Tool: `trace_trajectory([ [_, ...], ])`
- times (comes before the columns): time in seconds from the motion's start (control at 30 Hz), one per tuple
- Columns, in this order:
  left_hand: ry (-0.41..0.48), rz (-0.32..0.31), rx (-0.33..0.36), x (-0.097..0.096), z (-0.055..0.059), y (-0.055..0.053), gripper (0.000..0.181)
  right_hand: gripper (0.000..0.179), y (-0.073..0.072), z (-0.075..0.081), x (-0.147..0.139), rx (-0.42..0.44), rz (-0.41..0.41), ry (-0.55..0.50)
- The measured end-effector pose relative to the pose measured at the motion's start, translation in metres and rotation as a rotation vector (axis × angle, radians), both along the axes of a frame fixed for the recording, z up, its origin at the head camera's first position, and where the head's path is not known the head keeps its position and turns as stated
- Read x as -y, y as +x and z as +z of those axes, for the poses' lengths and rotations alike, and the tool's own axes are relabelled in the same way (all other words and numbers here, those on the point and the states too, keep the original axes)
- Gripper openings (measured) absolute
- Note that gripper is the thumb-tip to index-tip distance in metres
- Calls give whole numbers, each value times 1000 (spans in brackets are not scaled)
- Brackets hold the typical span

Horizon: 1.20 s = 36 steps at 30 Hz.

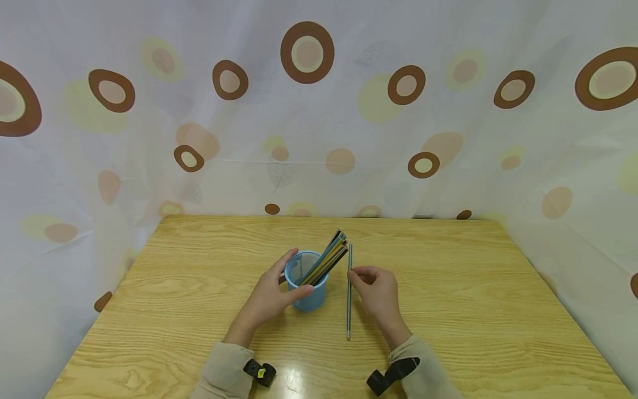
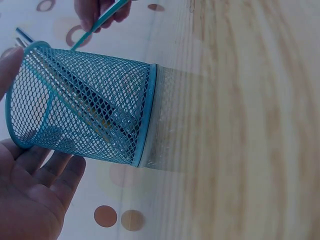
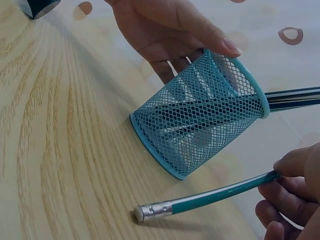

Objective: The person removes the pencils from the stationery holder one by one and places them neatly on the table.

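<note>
A blue mesh pencil cup (image 1: 310,301) stands upright on the table, with several pencils (image 1: 326,260) leaning to the right inside it. My left hand (image 1: 269,296) holds the cup from its left side, thumb at the near rim and fingers around the far side. In my right hand (image 1: 377,291), thumb and fingertips pinch a green pencil (image 1: 349,310) just right of the cup. Its eraser end (image 3: 150,212) points toward me, low over the tabletop in the right wrist view. The left wrist view shows the cup's mesh wall (image 2: 95,100) with pencils slanting behind it.
The wooden table (image 1: 473,310) reaches back to a white curtain (image 1: 319,127) printed with brown and yellow ovals, which also hangs along both sides. A black strap device (image 1: 259,372) sits on the left wrist and another (image 1: 392,376) on the right.
</note>
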<state>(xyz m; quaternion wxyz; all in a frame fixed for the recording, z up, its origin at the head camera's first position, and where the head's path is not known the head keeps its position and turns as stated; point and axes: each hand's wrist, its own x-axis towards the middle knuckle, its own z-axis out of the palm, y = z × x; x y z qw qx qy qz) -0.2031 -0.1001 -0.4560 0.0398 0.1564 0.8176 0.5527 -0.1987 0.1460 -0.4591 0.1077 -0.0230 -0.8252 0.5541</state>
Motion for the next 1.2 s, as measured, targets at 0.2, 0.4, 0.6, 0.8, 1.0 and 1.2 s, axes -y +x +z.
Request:
trace_trajectory([
  [0.2,1,-4,1,0,0,0,88,14,-1,-5,0,20,-4,18],
  [0.4,-2,-6,-9,1,0,-1,89,14,-3,-9,1,42,-8,36],
  [0.6,3,-7,2,1,0,-1,89,15,-4,-13,2,52,-18,38],
  [0.8,5,-7,4,1,0,-2,89,14,-4,-19,2,58,-31,84],
  [1.0,6,-4,4,1,0,-1,88,12,-4,-24,2,43,-40,145],
  [1.2,4,-1,2,1,0,-1,88,11,-5,-26,2,37,-49,200],
])
